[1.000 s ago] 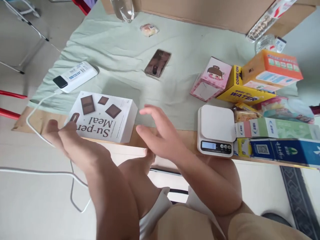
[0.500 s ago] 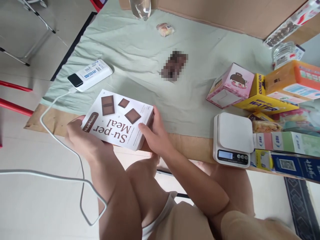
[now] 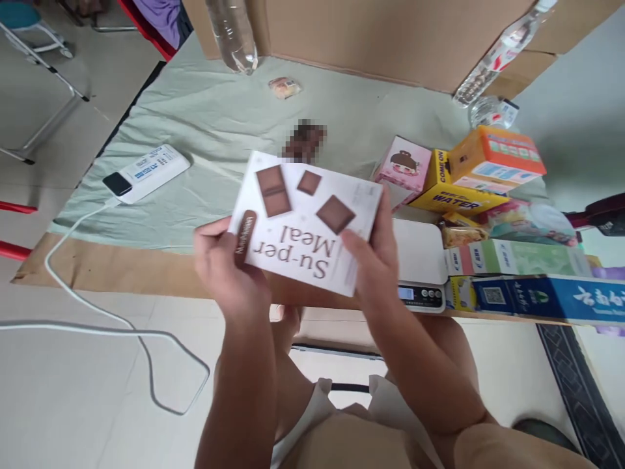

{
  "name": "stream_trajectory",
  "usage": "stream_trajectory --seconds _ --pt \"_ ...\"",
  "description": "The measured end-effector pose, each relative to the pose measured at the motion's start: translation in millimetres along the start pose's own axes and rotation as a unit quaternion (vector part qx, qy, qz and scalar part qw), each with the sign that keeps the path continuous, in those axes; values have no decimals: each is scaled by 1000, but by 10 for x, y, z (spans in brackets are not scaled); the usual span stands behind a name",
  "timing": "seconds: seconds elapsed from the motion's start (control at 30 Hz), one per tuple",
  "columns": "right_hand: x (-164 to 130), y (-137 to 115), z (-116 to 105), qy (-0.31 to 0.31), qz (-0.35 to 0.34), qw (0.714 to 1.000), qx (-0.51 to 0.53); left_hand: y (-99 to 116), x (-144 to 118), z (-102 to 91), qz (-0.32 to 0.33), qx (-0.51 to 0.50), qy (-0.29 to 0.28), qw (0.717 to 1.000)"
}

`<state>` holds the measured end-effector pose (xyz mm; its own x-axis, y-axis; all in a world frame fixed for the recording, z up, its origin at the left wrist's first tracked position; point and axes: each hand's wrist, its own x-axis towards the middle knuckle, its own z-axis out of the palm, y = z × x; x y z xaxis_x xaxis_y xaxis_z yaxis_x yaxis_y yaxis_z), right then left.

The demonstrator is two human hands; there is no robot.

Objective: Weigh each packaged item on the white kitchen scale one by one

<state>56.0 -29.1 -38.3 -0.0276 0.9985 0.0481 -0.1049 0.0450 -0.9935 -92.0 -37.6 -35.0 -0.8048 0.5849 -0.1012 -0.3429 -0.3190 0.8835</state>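
A white box point(image 3: 305, 225) printed "Su-per Meal", with pictures of brown chocolate squares, is held up above the table's front edge, its lettering upside down to me. My left hand point(image 3: 227, 267) grips its left end, the thumb near the brown label. Around the right end my right hand point(image 3: 378, 254) is closed, thumb lying on the printed face. Beyond the box, partly covered by it, is a pixelated dark brown item point(image 3: 305, 140) on the cloth; its kind cannot be made out. Right of my right hand sits a white digital scale point(image 3: 422, 251), partly hidden by that hand.
A white power bank point(image 3: 156, 172) with a cable lies at left on the green cloth point(image 3: 209, 130). A small wrapped snack point(image 3: 284, 87) and a clear bottle point(image 3: 234, 39) are farther back. Cartons, including a pink box point(image 3: 405, 163) and a yellow box point(image 3: 454, 195), crowd the right.
Both hands have carried the white box to the right and slightly up in view, so it now overlaps the pixelated item. The camera view has shifted too, showing more of the right side.
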Motion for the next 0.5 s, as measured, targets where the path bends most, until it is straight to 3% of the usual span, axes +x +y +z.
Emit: stream_trajectory --seconds 0.1,0.23,0.3,0.5 --pt "-23 -126 -552 50 27 997 56 -134 -181 186 -114 42 -135 983" --pt "-144 -152 -1076 69 61 995 34 -257 -322 379 -281 115 -301 904" --pt "-232 -161 -1234 59 57 997 -1 -311 -388 450 -297 133 -326 888" --pt "-554 -407 -1445 -14 28 984 -175 -461 -682 600 -257 159 -307 902"
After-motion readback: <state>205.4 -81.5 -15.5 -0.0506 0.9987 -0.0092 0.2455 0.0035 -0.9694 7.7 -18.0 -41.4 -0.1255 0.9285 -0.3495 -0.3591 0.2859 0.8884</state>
